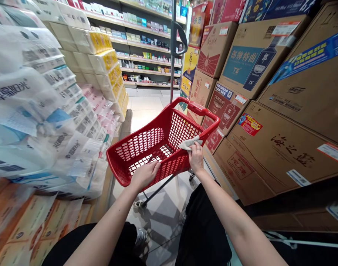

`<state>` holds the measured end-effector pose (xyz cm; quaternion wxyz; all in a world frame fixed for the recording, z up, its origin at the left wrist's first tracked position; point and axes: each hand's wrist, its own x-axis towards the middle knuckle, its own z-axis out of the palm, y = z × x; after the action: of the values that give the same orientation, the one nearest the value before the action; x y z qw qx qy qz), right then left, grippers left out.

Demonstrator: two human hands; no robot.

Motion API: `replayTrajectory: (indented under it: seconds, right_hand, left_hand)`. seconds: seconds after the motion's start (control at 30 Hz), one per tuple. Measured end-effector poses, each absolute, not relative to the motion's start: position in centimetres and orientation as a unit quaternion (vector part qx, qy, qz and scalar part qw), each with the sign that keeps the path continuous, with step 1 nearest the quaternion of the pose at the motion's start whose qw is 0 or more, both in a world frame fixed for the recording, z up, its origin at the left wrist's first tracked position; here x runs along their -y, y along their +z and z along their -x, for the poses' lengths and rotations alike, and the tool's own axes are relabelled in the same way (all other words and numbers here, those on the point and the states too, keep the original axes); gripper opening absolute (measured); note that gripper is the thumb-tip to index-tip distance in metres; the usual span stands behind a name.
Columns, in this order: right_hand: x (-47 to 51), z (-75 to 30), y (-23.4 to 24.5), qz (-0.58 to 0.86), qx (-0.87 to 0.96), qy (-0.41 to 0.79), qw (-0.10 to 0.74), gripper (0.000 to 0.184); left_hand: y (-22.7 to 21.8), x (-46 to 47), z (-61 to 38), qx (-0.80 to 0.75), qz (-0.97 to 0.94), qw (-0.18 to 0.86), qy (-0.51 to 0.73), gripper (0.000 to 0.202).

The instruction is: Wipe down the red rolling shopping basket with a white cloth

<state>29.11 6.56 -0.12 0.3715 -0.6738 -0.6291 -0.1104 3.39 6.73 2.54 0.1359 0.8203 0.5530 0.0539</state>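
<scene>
A red plastic shopping cart (146, 142) with a perforated basket stands in front of me, turned sideways. My left hand (146, 174) grips the near rim of the basket, fingers curled over the edge and partly hidden. With my right hand (196, 158) I hold a light grey cloth (189, 143), pressed on the near rim close to the cart's handle (202, 111). The basket's inside shows no goods. Below it are a grey metal frame and wheels (140, 204).
Plastic-wrapped tissue packs (83, 122) are stacked high at the left. Cardboard cartons (257, 147) rise at the right. A grey pole with a black loop (176, 40) stands beyond the cart. Stocked shelves (146, 48) line the back, across a tiled floor (141, 96).
</scene>
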Motion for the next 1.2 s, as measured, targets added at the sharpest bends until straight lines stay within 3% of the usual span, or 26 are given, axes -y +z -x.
replayTrajectory:
  seconds: [0.33, 0.53, 0.77, 0.9, 1.03, 1.2]
  right_hand:
    - [-4.9, -27.4, 0.8, 0.569, 0.779, -0.091, 0.248, 0.023]
    - [-5.4, -29.2, 1.5, 0.609, 0.736, -0.128, 0.265, 0.031]
    - [-3.7, -22.5, -1.2, 0.546, 0.801, -0.136, 0.203, 0.030]
    - [-3.4, -21.1, -1.0, 0.519, 0.817, -0.137, 0.211, 0.028]
    - [-3.6, -23.6, 0.8, 0.554, 0.779, -0.113, 0.271, 0.027]
    - [-4.5, -25.5, 2.4, 0.593, 0.735, -0.114, 0.307, 0.037]
  left_hand:
    - [2.1, -7.5, -2.3, -0.567, -0.805, 0.160, 0.066, 0.058]
    - [2.2, -7.5, -1.9, -0.573, -0.797, 0.181, 0.069, 0.063]
    - [1.9, -7.6, -2.6, -0.578, -0.789, 0.193, 0.080, 0.066]
    - [1.9, -7.8, -1.8, -0.594, -0.775, 0.202, 0.075, 0.068]
    - [1.9, -7.9, -0.9, -0.593, -0.775, 0.203, 0.077, 0.071]
    - [1.7, -7.9, -0.9, -0.597, -0.772, 0.203, 0.081, 0.070]
